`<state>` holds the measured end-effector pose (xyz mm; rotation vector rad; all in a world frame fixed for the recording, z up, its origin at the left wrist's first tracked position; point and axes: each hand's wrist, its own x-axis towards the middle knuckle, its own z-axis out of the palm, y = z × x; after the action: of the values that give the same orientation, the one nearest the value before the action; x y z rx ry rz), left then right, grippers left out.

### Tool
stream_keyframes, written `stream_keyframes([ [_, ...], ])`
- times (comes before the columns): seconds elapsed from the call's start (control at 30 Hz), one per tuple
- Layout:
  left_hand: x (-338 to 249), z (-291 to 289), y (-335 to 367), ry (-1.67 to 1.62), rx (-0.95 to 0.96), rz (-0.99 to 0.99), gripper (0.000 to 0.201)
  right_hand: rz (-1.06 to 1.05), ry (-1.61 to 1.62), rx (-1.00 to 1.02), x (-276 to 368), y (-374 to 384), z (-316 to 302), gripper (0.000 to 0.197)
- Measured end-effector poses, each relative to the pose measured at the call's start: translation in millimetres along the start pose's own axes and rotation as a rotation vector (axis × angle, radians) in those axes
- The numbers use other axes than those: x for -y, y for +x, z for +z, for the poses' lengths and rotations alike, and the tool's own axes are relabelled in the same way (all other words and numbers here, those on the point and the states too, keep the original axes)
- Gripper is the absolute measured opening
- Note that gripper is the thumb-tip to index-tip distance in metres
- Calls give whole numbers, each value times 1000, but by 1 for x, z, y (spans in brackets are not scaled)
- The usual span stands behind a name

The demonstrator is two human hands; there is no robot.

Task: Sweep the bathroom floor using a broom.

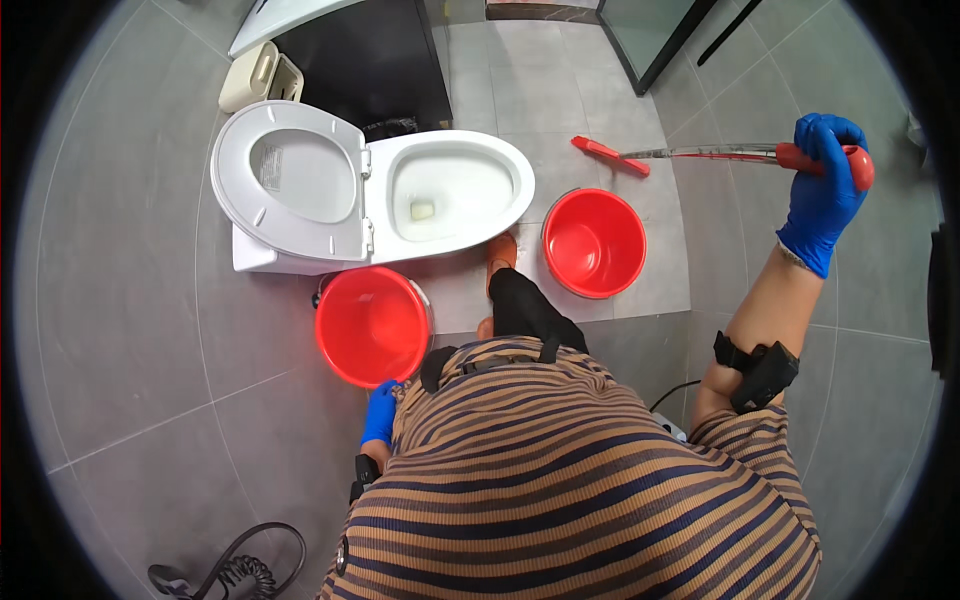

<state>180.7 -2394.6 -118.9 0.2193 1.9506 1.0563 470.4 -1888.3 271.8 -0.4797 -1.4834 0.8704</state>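
My right hand [825,195], in a blue glove, is raised at the right and closed round the red grip of a long-handled tool [725,152]. The tool's narrow red head [600,150] is down by the floor, beyond a red bucket [595,243]; whether it is a squeegee or a broom I cannot tell. My left hand [379,412], also blue-gloved, hangs low beside my striped shirt, next to the near rim of a second red bucket [372,325]. Its fingers are mostly hidden.
A white toilet [515,185] with lid and seat raised [345,200] stands ahead; a pale block lies in its bowl. Behind it are a dark cabinet [365,60] and a cream container [248,78]. A glass-panel frame [645,75] stands far right; a black coiled hose [250,570] is near left.
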Motion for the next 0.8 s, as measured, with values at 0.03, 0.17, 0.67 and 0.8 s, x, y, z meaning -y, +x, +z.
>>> stream_keyframes([
  [0.03, 3, -2, -4, 33, 1, -7, 23, -3, -1, -3, 0, 0, 1, 8],
  [0.17, 13, -17, -16, 134, 30, -44, 24, 2, 13, -24, 0, -2, -1, 8],
  [0.67, -103, -12, 92, 252, 121, -54, 30, 42, 49, -61, -33, -25, -53, 7],
  [0.8, -162, 32, 110, 205, 166, 121, 32, 88, 189, -200, -37, -25, -81, 6],
])
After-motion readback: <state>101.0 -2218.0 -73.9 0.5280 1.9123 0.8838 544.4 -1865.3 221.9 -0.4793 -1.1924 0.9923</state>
